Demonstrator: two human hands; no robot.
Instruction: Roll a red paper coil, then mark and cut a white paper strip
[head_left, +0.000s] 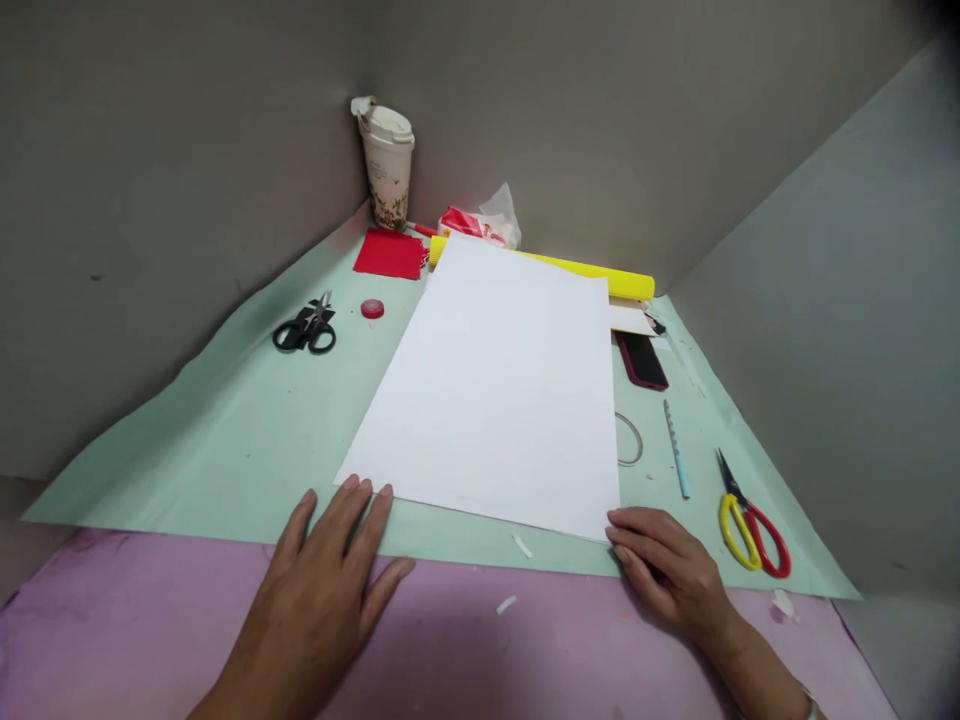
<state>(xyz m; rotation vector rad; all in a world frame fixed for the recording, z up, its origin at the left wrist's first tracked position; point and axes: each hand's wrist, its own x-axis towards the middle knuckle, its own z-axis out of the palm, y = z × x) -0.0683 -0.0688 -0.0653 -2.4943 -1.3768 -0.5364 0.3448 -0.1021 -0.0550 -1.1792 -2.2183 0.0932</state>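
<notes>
A large white sheet of paper [502, 390] lies at a slant across the green mat, its near edge towards me. My left hand [330, 570] rests palm down with fingers spread, the fingertips touching the sheet's near left corner. At the near right corner, my right hand [664, 570] has its fingers drawn together and pinches the paper's edge. To the right are scissors with yellow and red handles [752, 530] and a light blue pencil [676, 450]. A ring-shaped band [636, 440] is partly covered by the sheet.
Black-handled scissors [306, 333], a red tape roll [372, 309] and red cloth [388, 253] lie left. Behind stand a lidded cup [388, 170], a yellow roll [600, 276] and a plastic packet [480, 225]. A phone [641, 360] lies right. Grey walls enclose the mat [225, 440].
</notes>
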